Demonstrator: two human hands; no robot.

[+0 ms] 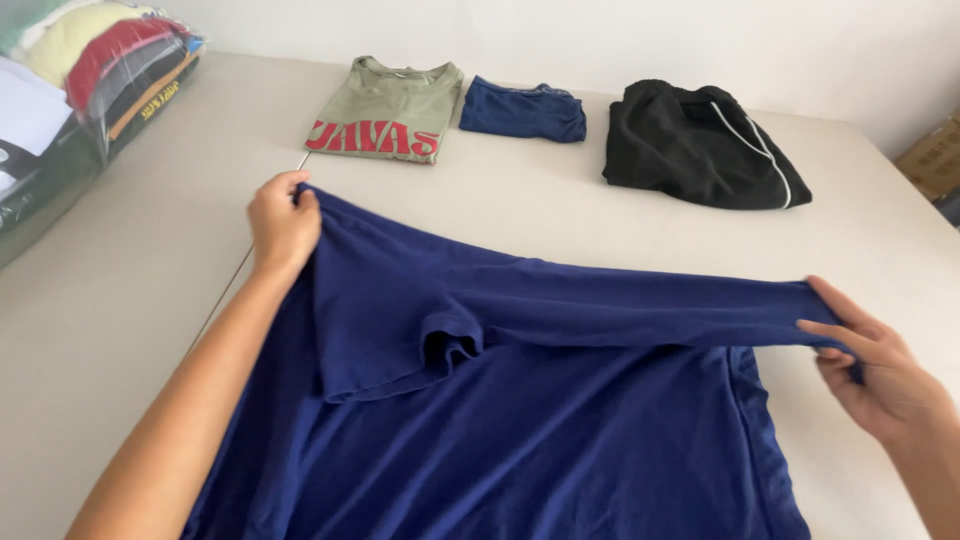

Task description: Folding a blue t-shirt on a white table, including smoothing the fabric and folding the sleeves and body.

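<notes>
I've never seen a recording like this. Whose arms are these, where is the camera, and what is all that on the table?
No machine here: these are a person's two bare arms, filmed by a camera worn on their head, looking down. The left hand and right hand each pinch an edge of a navy blue T-shirt, stretched between them over a beige table. At the far side lie a folded olive T-shirt with red lettering, a small folded blue garment and a folded black garment with white piping. A clear bag of folded clothes sits at far left.
</notes>
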